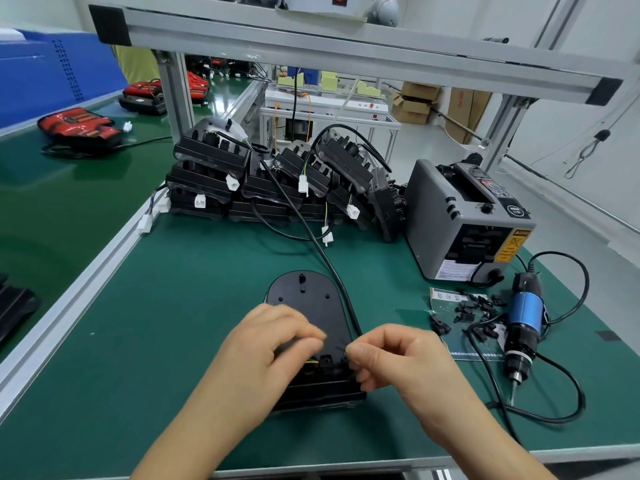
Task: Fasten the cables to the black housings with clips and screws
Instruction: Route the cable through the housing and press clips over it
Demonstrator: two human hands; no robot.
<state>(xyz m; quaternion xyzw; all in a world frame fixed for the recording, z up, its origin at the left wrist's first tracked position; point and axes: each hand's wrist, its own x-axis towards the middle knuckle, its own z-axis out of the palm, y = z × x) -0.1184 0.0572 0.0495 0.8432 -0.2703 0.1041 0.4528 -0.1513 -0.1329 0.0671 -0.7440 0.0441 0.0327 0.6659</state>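
Head view: black housing (308,303) lies between left hand (273,344) and right hand (394,358).

On my feed the housing (308,303) is plain black on a dark green mat (173,323), and a black cable (332,268) runs along its right edge. Behind it the stacked housings (207,181) are black too, dotted with white connectors (303,185). To its right I see black clips (474,308) and a black screwdriver (524,311) with a bright blue band. Behind those is a grey dispenser (450,216) with a yellow-and-black warning label (510,249). Far to its left lie red-and-black packs (79,128).
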